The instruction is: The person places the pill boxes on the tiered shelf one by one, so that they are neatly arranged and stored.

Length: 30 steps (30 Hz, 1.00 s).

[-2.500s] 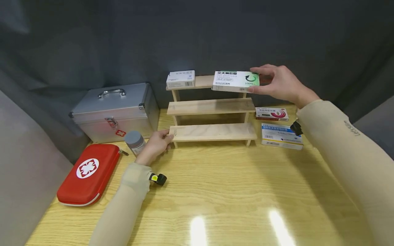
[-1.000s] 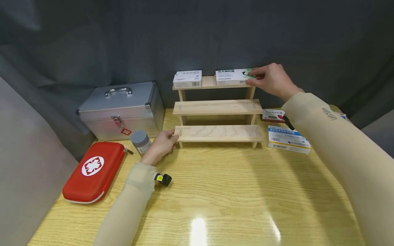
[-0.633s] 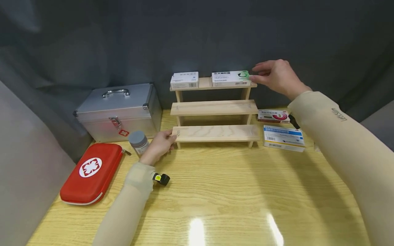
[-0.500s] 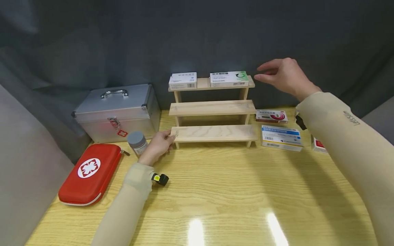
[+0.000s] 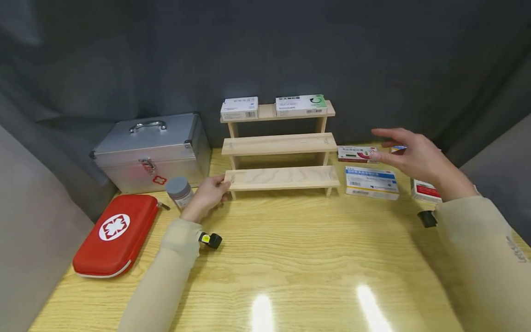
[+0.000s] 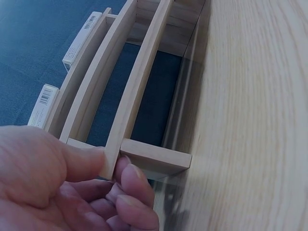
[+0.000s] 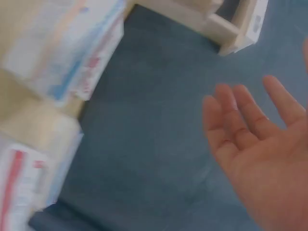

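Note:
A three-tier wooden shelf [image 5: 282, 179] stands on the table. My left hand [image 5: 206, 196] pinches the left end of its lowest step between thumb and fingers, as the left wrist view shows up close. On the top step lie a white medicine box [image 5: 239, 108] at the left and a white-and-green medicine box [image 5: 301, 105] at the right. My right hand [image 5: 423, 159] is empty, fingers apart, over the boxes to the right of the shelf. Nearest its thumb is a red-and-white medicine box [image 5: 357, 154]; a blue-and-white medicine box [image 5: 371, 182] lies just in front.
A silver case [image 5: 151, 152] stands at the back left, with a red first-aid pouch [image 5: 116, 235] in front. A grey-lidded bottle [image 5: 179, 192] sits beside my left hand. Another red-and-white box [image 5: 426, 191] lies below my right hand, with one more box [image 5: 398, 150] partly hidden behind it.
My right hand set the white-and-green box on the top step, let go, and moved right and down toward the boxes on the table. The left hand kept its grip on the shelf.

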Motion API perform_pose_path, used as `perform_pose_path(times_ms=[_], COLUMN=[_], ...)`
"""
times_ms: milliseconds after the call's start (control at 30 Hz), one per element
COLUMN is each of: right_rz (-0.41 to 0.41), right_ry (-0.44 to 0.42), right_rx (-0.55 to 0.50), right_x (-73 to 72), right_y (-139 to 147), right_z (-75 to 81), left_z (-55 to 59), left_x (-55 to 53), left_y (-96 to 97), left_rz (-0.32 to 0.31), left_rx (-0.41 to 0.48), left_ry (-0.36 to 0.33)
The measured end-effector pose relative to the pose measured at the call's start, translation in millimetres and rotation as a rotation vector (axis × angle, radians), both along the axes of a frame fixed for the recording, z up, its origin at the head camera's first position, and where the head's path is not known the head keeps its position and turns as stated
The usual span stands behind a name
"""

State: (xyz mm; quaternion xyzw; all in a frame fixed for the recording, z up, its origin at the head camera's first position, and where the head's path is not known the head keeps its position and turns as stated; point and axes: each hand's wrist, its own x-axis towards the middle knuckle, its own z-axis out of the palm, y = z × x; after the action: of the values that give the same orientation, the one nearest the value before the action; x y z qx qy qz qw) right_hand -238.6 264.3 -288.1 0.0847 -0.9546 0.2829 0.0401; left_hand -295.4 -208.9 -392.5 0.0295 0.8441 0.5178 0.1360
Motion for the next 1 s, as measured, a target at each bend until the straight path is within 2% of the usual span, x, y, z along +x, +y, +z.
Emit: perform_pose_path(times_ms=[233,500,667,867,1000], right_rz=[0.006,0.021,0.001,-0.012,-0.043], right_ry=[-0.146,-0.259,-0.272,-0.28,-0.32], right_rx=[-0.045,0.039,0.114,0.141,0.15], right_x=[5.9,-9.2,-16.5,-18.9,-18.7], right_y=[20.2,33.4,34.2,34.9,36.1], right_z=[-43.2,-73.6,-83.0,-84.6,-86.2], left_z=[-1.7,-2.9,1.0,3.7,2.3], left_x=[-2.3,-1.4,-0.9,-1.5,-0.8], left_y=[-0.1,1.6,-1.4,-0.2,1.7], left_rz=[-0.003,-0.001,0.0,-0.007,-0.005], left_rx=[0.008,0.039,0.028,0.03,0.018], left_ry=[0.005,-0.013,-0.013,-0.004,-0.002])
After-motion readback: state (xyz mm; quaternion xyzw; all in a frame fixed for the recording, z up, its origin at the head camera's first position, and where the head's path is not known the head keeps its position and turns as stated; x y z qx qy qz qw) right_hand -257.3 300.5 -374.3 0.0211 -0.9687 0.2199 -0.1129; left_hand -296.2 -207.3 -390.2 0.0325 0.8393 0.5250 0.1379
